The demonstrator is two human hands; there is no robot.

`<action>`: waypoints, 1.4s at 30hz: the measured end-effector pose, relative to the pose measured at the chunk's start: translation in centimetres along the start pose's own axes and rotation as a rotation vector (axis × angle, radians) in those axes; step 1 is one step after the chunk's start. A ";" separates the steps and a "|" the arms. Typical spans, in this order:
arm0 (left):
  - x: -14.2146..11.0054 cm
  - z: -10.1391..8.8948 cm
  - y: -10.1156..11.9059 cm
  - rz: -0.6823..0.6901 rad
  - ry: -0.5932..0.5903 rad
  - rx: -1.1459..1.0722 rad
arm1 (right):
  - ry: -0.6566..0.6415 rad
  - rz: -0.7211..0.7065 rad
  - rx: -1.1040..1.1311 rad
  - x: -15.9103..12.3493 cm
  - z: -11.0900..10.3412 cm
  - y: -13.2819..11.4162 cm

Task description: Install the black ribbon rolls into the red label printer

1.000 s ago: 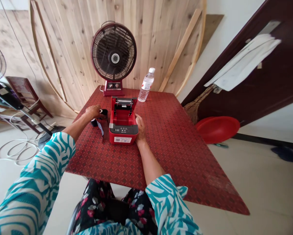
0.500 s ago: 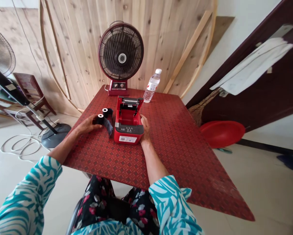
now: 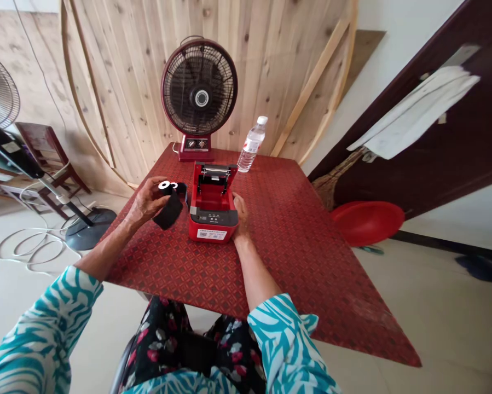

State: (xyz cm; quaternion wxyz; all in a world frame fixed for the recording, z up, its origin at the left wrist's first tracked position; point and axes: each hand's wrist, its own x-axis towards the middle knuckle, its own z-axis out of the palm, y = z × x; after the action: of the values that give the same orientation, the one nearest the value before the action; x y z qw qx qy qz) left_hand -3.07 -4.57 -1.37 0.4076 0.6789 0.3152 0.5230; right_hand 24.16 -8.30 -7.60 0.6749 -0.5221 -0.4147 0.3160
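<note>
Our left hand (image 3: 148, 201) pinches a black roll (image 3: 164, 185), now lifted near the tabletop's left edge (image 3: 141, 189), so ribbon (image 3: 168, 213) dangles; our right hand (image 3: 241, 217) (grip unclear) touches the red printer (image 3: 213, 219).

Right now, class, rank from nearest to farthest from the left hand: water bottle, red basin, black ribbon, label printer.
1. Black ribbon: in the left hand.
2. Label printer: to its right.
3. Water bottle: beyond the printer.
4. Red basin: far right, past the table.
</note>
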 end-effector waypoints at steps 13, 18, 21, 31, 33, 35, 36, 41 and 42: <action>5.4 6.7 3.7 0.241 -0.441 0.662 | -0.006 0.045 0.060 0.3 0.1 0.4; 6.9 8.6 3.7 0.095 -0.682 0.944 | -0.007 0.034 0.075 0.1 0.2 0.3; 7.4 9.6 3.9 0.080 -0.778 1.086 | -0.002 0.046 0.101 0.3 0.3 0.5; 8.1 10.6 4.2 0.061 -0.930 1.188 | -0.006 0.037 0.108 0.3 0.3 0.4; 8.2 10.2 4.1 0.033 -0.915 1.069 | -0.008 0.040 0.113 0.2 0.3 0.4; 7.8 9.4 4.1 0.029 -0.780 0.877 | -0.009 0.038 0.113 0.2 0.2 0.2; 7.3 8.9 4.0 0.032 -0.669 0.777 | -0.011 0.040 0.115 0.2 0.2 0.1; 2.8 6.0 2.5 0.004 -0.102 0.500 | -0.004 0.037 0.117 0.0 0.3 -0.2; 1.9 5.5 2.0 -0.016 -0.014 0.460 | -0.002 0.039 0.118 0.0 0.3 -0.2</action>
State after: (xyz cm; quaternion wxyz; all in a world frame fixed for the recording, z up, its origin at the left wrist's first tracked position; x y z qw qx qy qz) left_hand 2.78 -5.16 0.61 0.2486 0.7551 0.4286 0.4294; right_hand 23.92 -8.21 -7.40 0.6979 -0.4890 -0.3858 0.3535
